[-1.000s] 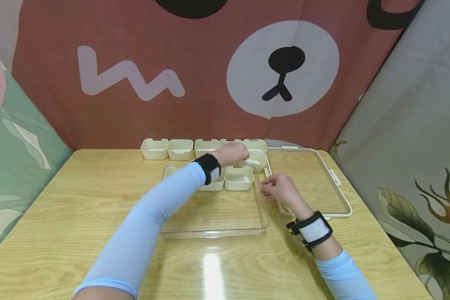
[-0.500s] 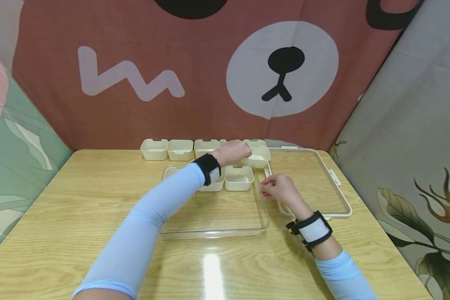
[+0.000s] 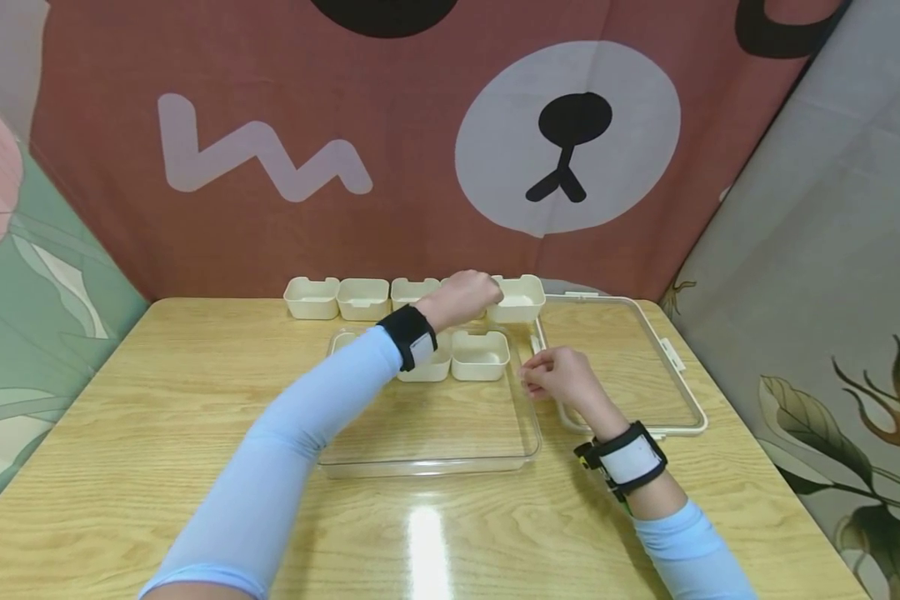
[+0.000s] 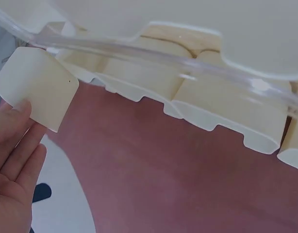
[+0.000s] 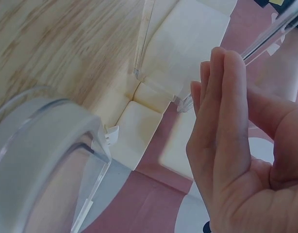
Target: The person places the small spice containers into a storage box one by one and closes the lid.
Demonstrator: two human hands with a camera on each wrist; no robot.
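Note:
My left hand (image 3: 461, 298) holds a small cream bin (image 3: 517, 298) by its left side, above the right end of the back row of bins. In the left wrist view, thumb and fingers pinch the edge of this bin (image 4: 37, 85). On the table lies a clear shallow box (image 3: 427, 467) with cream bins (image 3: 480, 358) along its far side; my left forearm hides part of them. My right hand (image 3: 562, 379) pinches the clear box's right wall; in the right wrist view, the box's rim (image 5: 270, 36) passes behind the fingers (image 5: 231, 121).
Several cream bins (image 3: 311, 298) stand in a row at the table's back edge, against the brown curtain (image 3: 255, 242). A clear lid with a white frame (image 3: 701, 421) and side clips lies right of the box. The wooden table (image 3: 157, 400) extends to the left.
The left hand has lifted the cream bin up and away from behind the clear box, slightly right, to over the back row's right end. The right hand stays in place.

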